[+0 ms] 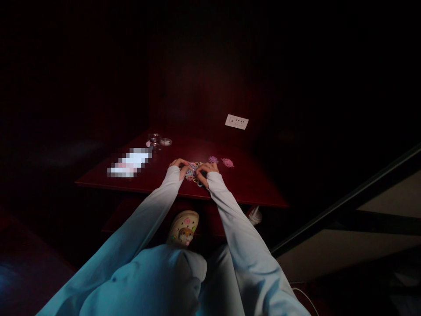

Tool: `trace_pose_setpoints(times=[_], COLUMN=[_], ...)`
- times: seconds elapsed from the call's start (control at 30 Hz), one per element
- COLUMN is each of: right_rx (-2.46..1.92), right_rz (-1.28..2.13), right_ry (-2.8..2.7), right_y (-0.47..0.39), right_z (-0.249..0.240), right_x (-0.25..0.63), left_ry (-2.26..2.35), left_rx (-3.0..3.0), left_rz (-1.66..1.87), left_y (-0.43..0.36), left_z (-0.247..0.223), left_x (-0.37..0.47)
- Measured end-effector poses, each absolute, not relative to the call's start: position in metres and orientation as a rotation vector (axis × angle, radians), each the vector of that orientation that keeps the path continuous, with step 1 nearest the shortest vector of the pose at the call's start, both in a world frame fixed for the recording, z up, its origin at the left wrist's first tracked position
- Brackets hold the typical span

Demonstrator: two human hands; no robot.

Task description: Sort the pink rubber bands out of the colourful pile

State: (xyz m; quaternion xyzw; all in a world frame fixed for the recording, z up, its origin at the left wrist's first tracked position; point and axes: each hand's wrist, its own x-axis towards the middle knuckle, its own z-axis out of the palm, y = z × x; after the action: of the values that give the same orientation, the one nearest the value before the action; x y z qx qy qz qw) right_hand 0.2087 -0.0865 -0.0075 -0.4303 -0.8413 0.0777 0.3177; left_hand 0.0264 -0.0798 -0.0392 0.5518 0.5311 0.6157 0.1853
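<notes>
A pile of small multicoloured rings point(190, 172), which look like elastic hair ties, lies near the front edge of the dark red table. At its left side is my left hand point(179, 165), fingers bent and apart from the thumb, touching the pile's edge. My right hand point(208, 170) reaches over the right side with fingertips drawn together; what is between them, if anything, is too small to make out. Behind my right hand sits a little heap of purple bands point(213, 159). Further right is a heap of pink bands point(227, 163).
A clear jar point(154, 139) stands at the table's back left, beside a round lid point(165, 142). A bright, pixelated flat object point(130, 163) lies at the left. On the back wall is a white socket panel point(237, 122). A cream clog point(184, 228) shows below the table edge.
</notes>
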Motion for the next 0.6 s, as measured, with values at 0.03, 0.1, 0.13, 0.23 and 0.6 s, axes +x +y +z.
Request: trace_pose_setpoints(times=[0.03, 0.1, 0.13, 0.23, 0.6], right_rx=[-1.12, -1.102, -1.103, -1.145, -1.212], right_rz=[0.232, 0.275, 0.289, 0.305, 0.309], right_ry=[-2.191, -2.159, -2.155, -2.176, -2.281], right_y=[-0.0854, -0.0842, -0.084, -0.0854, -0.093], right_z=[-0.008, -0.0087, -0.009, -0.0093, -0.0026], right_x=[0.2103, 0.2127, 0.2134, 0.213, 0.2084], left_ry=[1.485, 1.46, 1.45, 1.452, 1.473], left_rx=[1.555, 1.562, 1.562, 1.554, 1.544], left_rz=[1.732, 1.715, 1.709, 1.712, 1.724], left_y=[-0.0799, -0.08, -0.0801, -0.0802, -0.0748], left_z=[-0.0389, -0.0384, -0.0381, -0.0378, -0.0443], left_x=[0.0259, 0.0251, 0.0249, 0.0256, 0.0275])
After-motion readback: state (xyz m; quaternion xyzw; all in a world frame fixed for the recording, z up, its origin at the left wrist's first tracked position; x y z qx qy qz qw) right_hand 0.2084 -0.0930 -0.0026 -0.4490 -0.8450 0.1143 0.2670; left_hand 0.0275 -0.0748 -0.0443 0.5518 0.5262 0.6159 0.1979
